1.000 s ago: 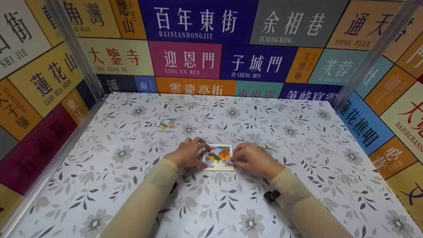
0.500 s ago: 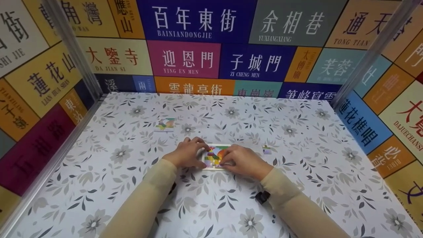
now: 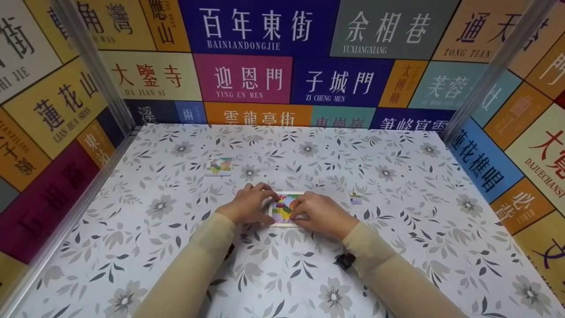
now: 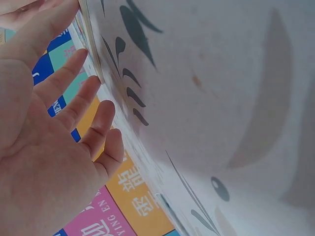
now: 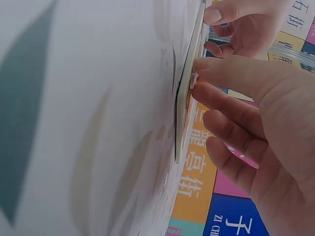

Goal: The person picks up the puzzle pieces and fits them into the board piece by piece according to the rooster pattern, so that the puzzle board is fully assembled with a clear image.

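Floral-papered bench (image 3: 397, 247) carried a small puzzle board (image 3: 284, 211) lying flat at its middle, a thin, light, stiff card that looked best taken by its edges. At its 9 o'clock the left hand (image 3: 249, 204) rested with relaxed fingers against the rim, holding nothing. At 3 o'clock the right hand (image 3: 320, 214) curled its fingertips (image 5: 211, 64) onto the board's face and edge, while a loose piece (image 3: 355, 199) lay farther off at 3 o'clock.

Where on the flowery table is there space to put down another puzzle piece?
Free patches: the wide stretch right of the loose piece, the far strip along the back wall behind the small puzzle card, and the left side by the metal rail. It is crowded in the middle, where the left hand and right hand press on the puzzle board.
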`<state>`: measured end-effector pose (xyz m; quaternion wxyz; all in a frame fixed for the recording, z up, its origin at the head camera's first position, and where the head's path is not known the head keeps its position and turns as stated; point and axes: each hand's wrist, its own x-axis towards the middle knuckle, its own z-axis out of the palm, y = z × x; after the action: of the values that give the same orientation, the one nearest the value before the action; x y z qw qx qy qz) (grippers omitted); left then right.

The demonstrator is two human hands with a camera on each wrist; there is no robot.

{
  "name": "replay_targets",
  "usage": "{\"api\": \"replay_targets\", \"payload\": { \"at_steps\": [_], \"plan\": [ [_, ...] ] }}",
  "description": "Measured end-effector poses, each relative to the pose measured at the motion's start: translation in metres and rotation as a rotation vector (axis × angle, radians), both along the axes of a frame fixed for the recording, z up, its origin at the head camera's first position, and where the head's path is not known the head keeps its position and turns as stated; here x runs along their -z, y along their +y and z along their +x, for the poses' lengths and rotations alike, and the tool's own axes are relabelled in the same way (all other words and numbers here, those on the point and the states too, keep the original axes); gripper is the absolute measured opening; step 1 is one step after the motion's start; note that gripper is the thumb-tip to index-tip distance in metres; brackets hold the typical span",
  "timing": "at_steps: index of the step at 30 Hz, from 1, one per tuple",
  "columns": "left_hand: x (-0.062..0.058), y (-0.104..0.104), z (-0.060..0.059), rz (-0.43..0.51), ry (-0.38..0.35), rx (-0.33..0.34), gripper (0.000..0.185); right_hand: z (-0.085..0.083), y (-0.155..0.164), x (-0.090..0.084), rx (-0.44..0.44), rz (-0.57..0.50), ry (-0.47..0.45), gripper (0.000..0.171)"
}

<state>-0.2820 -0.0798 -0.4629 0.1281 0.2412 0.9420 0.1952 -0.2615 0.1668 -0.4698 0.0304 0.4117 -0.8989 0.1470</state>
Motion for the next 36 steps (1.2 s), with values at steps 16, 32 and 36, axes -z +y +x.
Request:
{"api": "replay_targets", "payload": {
  "at_steps": [16, 32, 36],
  "plan": [
    [-0.003, 0.0, -0.002, -0.012, 0.003, 0.013, 0.057, 0.0, 0.002, -0.005, 0.058, -0.018, -0.086, 0.01],
    [-0.004, -0.001, 0.001, -0.01, -0.002, 0.022, 0.058, -0.002, 0.054, -0.008, 0.255, -0.153, -0.235, 0.008],
    [-0.004, -0.001, 0.002, -0.004, -0.014, 0.006, 0.057, -0.009, 0.072, -0.013, 0.315, -0.144, -0.27, 0.011]
  ]
}}
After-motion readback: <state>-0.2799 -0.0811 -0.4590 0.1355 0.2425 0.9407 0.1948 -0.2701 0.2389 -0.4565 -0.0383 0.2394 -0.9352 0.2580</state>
